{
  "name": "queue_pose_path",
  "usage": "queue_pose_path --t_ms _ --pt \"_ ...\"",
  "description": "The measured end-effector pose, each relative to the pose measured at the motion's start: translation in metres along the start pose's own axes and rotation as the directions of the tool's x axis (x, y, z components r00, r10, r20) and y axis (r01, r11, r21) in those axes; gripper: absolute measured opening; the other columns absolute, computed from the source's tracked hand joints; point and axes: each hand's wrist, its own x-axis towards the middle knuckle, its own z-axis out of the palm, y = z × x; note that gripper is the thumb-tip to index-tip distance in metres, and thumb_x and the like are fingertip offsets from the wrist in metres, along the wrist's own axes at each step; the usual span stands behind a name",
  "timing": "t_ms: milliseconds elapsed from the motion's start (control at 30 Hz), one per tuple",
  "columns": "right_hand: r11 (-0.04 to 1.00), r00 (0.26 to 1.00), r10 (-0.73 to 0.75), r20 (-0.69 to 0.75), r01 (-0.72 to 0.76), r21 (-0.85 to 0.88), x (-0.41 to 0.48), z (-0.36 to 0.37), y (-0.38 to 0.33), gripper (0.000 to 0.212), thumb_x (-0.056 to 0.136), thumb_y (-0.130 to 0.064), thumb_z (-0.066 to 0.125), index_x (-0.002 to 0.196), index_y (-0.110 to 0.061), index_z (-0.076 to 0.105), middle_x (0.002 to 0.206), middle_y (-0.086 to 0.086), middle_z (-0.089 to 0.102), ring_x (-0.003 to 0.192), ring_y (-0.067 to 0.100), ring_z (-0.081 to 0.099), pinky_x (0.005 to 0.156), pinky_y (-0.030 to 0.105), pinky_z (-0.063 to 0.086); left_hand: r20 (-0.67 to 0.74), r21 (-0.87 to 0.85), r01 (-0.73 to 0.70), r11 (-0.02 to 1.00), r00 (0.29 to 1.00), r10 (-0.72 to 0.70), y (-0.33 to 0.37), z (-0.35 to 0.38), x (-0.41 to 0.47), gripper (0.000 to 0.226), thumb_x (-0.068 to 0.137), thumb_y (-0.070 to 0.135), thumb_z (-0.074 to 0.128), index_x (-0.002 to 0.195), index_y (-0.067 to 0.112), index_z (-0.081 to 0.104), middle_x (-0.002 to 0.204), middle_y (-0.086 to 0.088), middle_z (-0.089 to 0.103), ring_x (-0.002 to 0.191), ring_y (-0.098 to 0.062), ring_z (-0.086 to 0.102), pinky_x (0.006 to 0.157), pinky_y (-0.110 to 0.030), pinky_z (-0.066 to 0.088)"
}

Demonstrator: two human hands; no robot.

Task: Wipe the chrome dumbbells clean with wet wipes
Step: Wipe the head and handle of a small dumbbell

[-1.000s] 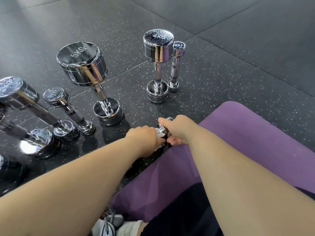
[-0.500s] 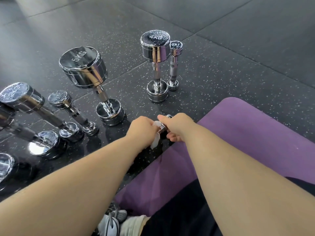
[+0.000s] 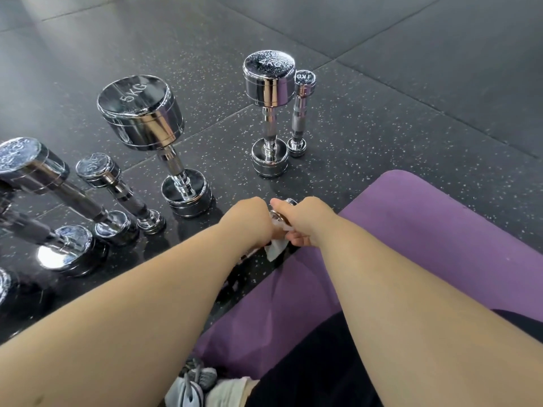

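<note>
The left hand (image 3: 249,223) stays clenched around the wet wipe (image 3: 276,248), whose loose tail now hangs lower than before. The right hand (image 3: 307,221) still grips the small dumbbell (image 3: 290,202) over the floor (image 3: 382,127) at the purple mat's (image 3: 440,230) edge, near the upright 5KG dumbbell (image 3: 138,113).

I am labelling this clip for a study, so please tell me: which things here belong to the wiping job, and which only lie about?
Belong to the job:
- small dumbbell, gripped by the right hand
- wet wipe, held by the left hand
- 5KG dumbbell and other chrome dumbbells standing on the floor

Only lying about:
- purple mat
- shoe
</note>
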Motion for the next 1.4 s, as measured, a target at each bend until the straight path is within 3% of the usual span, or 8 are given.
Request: queue_pose_path --t_ms 233,400,533,733,867,1067,1167,1400 --pt "0.998 0.999 0.038 0.001 -0.038 -0.055 0.001 0.002 -0.002 0.044 0.087 -0.052 0.065 0.083 -0.009 0.059 0.067 0.006 0.059 0.042 0.014 0.048 0.047 0.025 0.044 0.168 0.253 -0.054 0.966 0.986 0.011 -0.002 0.0 -0.009 0.023 0.091 0.039 0.056 0.088 0.016 0.058 0.078 0.0 0.053 0.084 -0.024 0.056 0.071 -0.031 0.043" --pt "0.987 0.999 0.004 -0.041 -0.011 -0.16 -0.006 0.005 -0.006 0.042 0.088 -0.053 0.062 0.081 -0.013 0.05 0.058 0.002 0.06 0.022 0.006 0.04 0.043 0.02 0.036 0.408 0.402 -0.081 0.912 0.907 -0.099 -0.034 -0.018 -0.025 0.026 0.08 0.045 0.065 0.072 0.02 0.062 0.083 -0.003 0.061 0.081 -0.025 0.057 0.074 -0.029 0.045" --pt "0.981 0.998 0.012 -0.06 -0.023 -0.19 -0.014 0.005 -0.009 0.044 0.088 -0.055 0.061 0.072 -0.015 0.049 0.056 0.005 0.061 0.023 0.007 0.04 0.046 0.02 0.037 0.327 0.277 -0.053 0.959 0.944 -0.042 -0.032 -0.012 -0.026 0.013 0.078 0.025 0.067 0.067 0.021 0.06 0.074 0.0 0.058 0.07 -0.021 0.053 0.063 -0.027 0.042" --pt "0.991 0.996 -0.045 -0.079 0.035 -0.127 -0.013 0.01 -0.008 0.038 0.089 -0.047 0.063 0.075 -0.011 0.06 0.063 0.002 0.061 0.047 0.016 0.054 0.051 0.026 0.042 0.146 0.221 -0.234 0.947 0.968 0.205 0.0 0.015 -0.007 0.035 0.097 0.024 0.048 0.128 0.009 0.051 0.112 -0.008 0.055 0.097 -0.03 0.054 0.077 -0.033 0.04" --pt "0.979 0.994 -0.048 -0.098 0.027 -0.203 -0.019 0.009 -0.012 0.044 0.091 -0.05 0.059 0.072 -0.01 0.054 0.057 0.002 0.058 0.029 0.007 0.047 0.053 0.026 0.042 0.183 0.198 -0.2 0.96 0.969 0.165 -0.021 0.015 -0.011 0.031 0.101 0.029 0.044 0.121 0.005 0.043 0.116 -0.01 0.054 0.098 -0.028 0.055 0.077 -0.033 0.04" --pt "0.973 0.993 -0.056 -0.106 0.031 -0.229 -0.021 0.011 -0.011 0.045 0.091 -0.053 0.059 0.077 -0.011 0.051 0.058 0.004 0.061 0.039 0.009 0.051 0.05 0.024 0.042 0.332 0.259 -0.177 0.95 0.939 0.085 -0.038 -0.003 -0.034 0.029 0.096 0.03 0.053 0.113 0.007 0.05 0.099 -0.006 0.058 0.086 -0.024 0.053 0.07 -0.029 0.039" --pt "0.977 0.992 -0.055 -0.115 0.029 -0.213 -0.022 0.012 -0.011 0.044 0.091 -0.053 0.059 0.079 -0.01 0.054 0.06 0.002 0.061 0.039 0.007 0.052 0.048 0.023 0.041 0.388 0.338 -0.146 0.93 0.922 0.004 -0.053 -0.012 -0.049 0.043 0.094 0.042 0.056 0.116 0.005 0.057 0.112 -0.011 0.064 0.089 -0.025 0.053 0.072 -0.029 0.038" --pt "0.984 0.991 -0.026 -0.133 0.001 -0.178 -0.03 0.014 -0.01 0.045 0.092 -0.052 0.057 0.076 -0.009 0.052 0.062 0.006 0.061 0.047 0.015 0.054 0.058 0.028 0.048 0.117 0.202 -0.092 0.975 0.991 0.07 -0.048 0.008 -0.051 0.034 0.089 0.021 0.06 0.11 0.009 0.036 0.101 -0.008 0.059 0.084 -0.028 0.052 0.067 -0.034 0.04"
